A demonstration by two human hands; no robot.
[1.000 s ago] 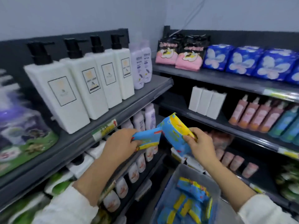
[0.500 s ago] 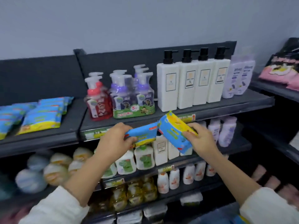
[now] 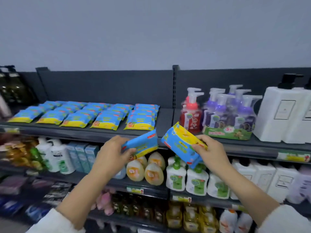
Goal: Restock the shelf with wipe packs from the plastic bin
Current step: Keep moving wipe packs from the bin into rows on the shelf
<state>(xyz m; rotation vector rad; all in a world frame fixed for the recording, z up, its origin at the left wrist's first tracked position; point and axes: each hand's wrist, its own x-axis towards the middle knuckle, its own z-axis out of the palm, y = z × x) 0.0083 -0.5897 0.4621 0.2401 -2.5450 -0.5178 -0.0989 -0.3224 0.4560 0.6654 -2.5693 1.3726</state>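
Observation:
I hold one blue and yellow wipe pack in each hand, in front of the dark top shelf (image 3: 165,121). My left hand (image 3: 112,151) grips a wipe pack (image 3: 143,144) by its left end. My right hand (image 3: 211,151) grips a second wipe pack (image 3: 180,144), tilted down to the right. Both packs hang just below the shelf's front edge. On the shelf lie several rows of the same wipe packs (image 3: 87,115), with a bare strip at the right end of the rows. The plastic bin is out of view.
Right of the bare strip stand a red pump bottle (image 3: 191,113), a purple pump-bottle set (image 3: 230,115) and white pump bottles (image 3: 281,115). The shelf below holds orange bottles (image 3: 148,169), green-label soap bottles (image 3: 186,179) and white bottles.
My view has swung left from the corner shelves and the bin to the shelf of wipe packs. Both hands kept their packs, which have drawn slightly apart.

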